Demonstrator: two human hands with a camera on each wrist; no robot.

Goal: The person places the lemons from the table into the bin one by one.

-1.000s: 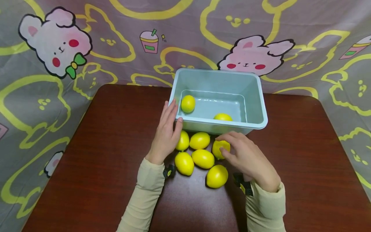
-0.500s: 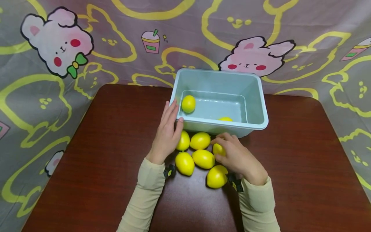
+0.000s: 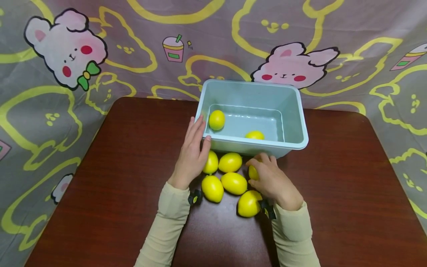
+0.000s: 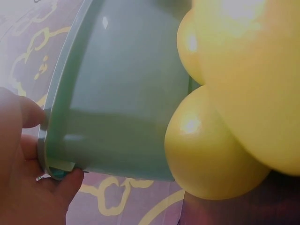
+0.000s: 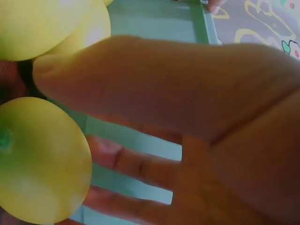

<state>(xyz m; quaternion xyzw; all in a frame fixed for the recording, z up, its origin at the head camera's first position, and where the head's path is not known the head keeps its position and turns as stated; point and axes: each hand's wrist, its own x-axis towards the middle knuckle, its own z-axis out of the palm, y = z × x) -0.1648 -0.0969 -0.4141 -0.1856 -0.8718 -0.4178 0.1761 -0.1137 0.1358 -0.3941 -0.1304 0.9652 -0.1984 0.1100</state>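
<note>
My left hand (image 3: 188,157) rests at the near left corner of a pale blue-green plastic box (image 3: 253,93). Its fingers lie straight along the box's left side, with the thumb at the front rim. In front of the box, my right hand (image 3: 275,181) curls thumb and fingers round a yellow lemon (image 3: 252,172), which the hand partly covers. From the right wrist, that lemon (image 5: 42,161) shows against the fingers (image 5: 131,161), its greenish end facing the camera. Inside the box lie two lemons, one at the left (image 3: 217,120) and one half hidden behind the front wall (image 3: 255,135).
Several more lemons lie close together on the dark red-brown table (image 3: 133,155), among them a middle lemon (image 3: 234,183) and the nearest lemon (image 3: 249,204), close by my right wrist. A patterned cloth (image 3: 207,40) hangs right behind the box.
My right hand has moved in left and closed round the lemon, which has shifted slightly right in the last half second. The front lemon in the box has rocked sideways. The left hand stays put.
</note>
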